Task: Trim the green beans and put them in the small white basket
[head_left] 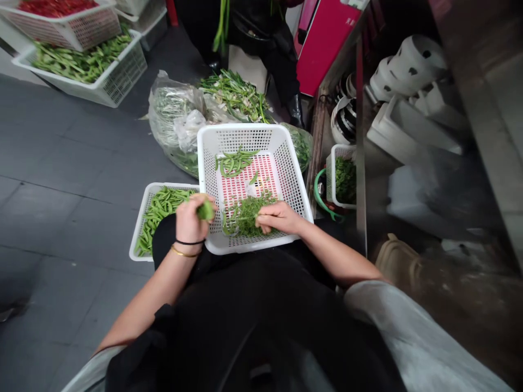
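A white plastic basket (300, 179) with a red-patterned bottom rests on my lap. In it lie a small group of green pea pods (235, 162) towards the far side and a pile of fine green trimmings (249, 215) on the near side. My left hand (190, 218) is at the basket's left rim, its fingers closed round a few green pods (205, 210). Low over the trimmings, my right hand (281, 216) has its fingers pinched together; what they hold, if anything, is hidden. Left of the basket, a second white basket (137, 234) is full of pea pods (163, 209).
Clear plastic bags (169, 109) of greens lie beyond the basket, beside loose green stalks (237, 92). A co-worker's legs (281, 65) are behind them. Stacked crates (122, 76) stand far left. To my right runs a metal shelf (361, 163) with white containers (412, 130).
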Demonstrator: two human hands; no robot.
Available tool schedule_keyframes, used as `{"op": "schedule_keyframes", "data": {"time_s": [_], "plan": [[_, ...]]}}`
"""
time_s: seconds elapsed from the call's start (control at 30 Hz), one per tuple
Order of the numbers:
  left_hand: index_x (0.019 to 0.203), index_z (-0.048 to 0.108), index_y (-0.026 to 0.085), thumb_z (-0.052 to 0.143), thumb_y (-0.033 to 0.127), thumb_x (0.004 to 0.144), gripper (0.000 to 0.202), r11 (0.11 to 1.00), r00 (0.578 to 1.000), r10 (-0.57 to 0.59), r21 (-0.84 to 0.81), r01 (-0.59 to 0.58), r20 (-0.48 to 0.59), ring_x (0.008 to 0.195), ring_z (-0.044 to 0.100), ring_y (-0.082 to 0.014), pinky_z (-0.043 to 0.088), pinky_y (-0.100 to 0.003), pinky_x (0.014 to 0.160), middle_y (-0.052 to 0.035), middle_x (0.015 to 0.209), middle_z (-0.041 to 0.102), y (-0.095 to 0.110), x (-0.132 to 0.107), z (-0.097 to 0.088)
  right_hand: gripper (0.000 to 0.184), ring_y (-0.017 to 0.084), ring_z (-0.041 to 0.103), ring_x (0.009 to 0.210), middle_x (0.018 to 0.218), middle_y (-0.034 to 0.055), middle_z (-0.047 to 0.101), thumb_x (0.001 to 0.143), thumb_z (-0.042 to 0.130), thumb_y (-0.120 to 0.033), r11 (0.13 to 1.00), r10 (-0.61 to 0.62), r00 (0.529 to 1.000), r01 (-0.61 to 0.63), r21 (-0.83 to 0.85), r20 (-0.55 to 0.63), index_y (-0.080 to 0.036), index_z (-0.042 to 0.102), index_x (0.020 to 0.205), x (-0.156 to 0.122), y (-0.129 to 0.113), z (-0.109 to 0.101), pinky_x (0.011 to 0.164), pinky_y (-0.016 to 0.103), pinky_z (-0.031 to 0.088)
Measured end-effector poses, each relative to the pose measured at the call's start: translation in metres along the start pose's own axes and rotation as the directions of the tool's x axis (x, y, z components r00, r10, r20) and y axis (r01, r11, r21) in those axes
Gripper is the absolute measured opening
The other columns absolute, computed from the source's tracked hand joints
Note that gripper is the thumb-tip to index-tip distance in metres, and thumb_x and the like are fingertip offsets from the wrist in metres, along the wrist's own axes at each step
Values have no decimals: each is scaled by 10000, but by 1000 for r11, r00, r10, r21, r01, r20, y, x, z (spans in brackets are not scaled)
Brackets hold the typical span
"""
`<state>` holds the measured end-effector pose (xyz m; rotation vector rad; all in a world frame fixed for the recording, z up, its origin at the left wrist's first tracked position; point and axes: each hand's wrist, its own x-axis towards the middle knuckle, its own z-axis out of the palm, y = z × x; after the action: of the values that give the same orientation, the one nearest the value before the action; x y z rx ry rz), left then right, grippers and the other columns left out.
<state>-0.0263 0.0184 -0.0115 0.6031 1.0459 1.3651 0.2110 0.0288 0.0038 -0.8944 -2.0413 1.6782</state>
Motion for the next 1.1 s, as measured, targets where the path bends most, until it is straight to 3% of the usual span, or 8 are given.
{"op": "schedule_keyframes", "data": {"time_s": [0.1, 0.2, 0.3, 0.5, 0.7, 0.9, 1.0, 1.1], "plan": [[648, 616, 145, 565, 262, 654, 129, 988, 997, -81, -130, 79, -9, 413, 515, -121, 350, -211, 353, -39, 551, 626, 5, 14, -15, 442, 125, 585, 587, 647, 32, 641, 864, 488, -542, 872, 263, 950, -159, -464, 169, -138, 658, 805, 15, 25, -43, 578, 235, 443], [832, 635, 162, 602, 259, 642, 216, 938, 951, -255, -192, 287, 174, 468, 534, -139, 391, -237, 393, -41, 627, 642, -3, 13, -14, 380, 205, 619, 779, 946, 144, 655, 890, 483, -452, 453, 303, 934, -317, -833, -191, -122, 638, 995, 56, 58, -64, 659, 295, 450], [870, 612, 167, 679, 243, 637, 254, 894, 893, -332, -201, 401, 303, 448, 482, -106, 386, -225, 404, 5, 577, 567, -16, 6, -5, 306, 230, 607, 912, 1163, 194, 561, 913, 399, -192, 303, 274, 941, -281, -911, -199, -111, 558, 1161, 100, 89, -65, 745, 325, 445], [619, 504, 142, 742, 216, 651, 251, 878, 840, -420, -81, 472, 344, 383, 405, -61, 294, -179, 353, 45, 480, 444, -25, 2, -1, 261, 228, 567, 968, 1123, 196, 562, 910, 413, -214, 375, 217, 956, -270, -887, -199, -65, 547, 1078, 108, 97, -64, 818, 327, 431], [823, 632, 80, 770, 303, 648, 316, 856, 842, -502, -31, 517, 197, 408, 443, -54, 300, -169, 359, -21, 591, 590, -41, -2, 16, 218, 128, 583, 703, 842, 51, 637, 899, 461, -298, 834, -209, 887, -59, -549, -413, -136, 532, 1025, 40, 44, -4, 663, 244, 466], [821, 631, 96, 794, 250, 611, 306, 929, 925, -340, -95, 359, 169, 388, 425, -43, 295, -158, 358, 43, 506, 503, -39, -18, 24, 214, 144, 599, 770, 889, 84, 653, 900, 476, -289, 786, -420, 838, 144, -601, -349, -150, 593, 1013, 0, 29, 44, 735, 276, 481], [832, 641, 94, 789, 262, 615, 312, 947, 938, -312, -36, 320, 152, 381, 427, -45, 299, -161, 359, 48, 488, 493, -33, -26, 22, 209, 139, 582, 714, 783, 59, 643, 909, 470, -302, 800, -352, 879, 104, -591, -321, -157, 618, 885, -8, 21, 39, 680, 256, 458], [832, 659, 83, 788, 280, 616, 319, 951, 931, -306, 117, 287, 199, 373, 431, -52, 293, -169, 353, 28, 477, 526, -31, -34, 21, 211, 114, 558, 671, 736, 20, 626, 900, 481, -271, 828, -248, 965, 165, -535, -86, -164, 624, 787, -14, 5, 33, 650, 222, 416]]}}
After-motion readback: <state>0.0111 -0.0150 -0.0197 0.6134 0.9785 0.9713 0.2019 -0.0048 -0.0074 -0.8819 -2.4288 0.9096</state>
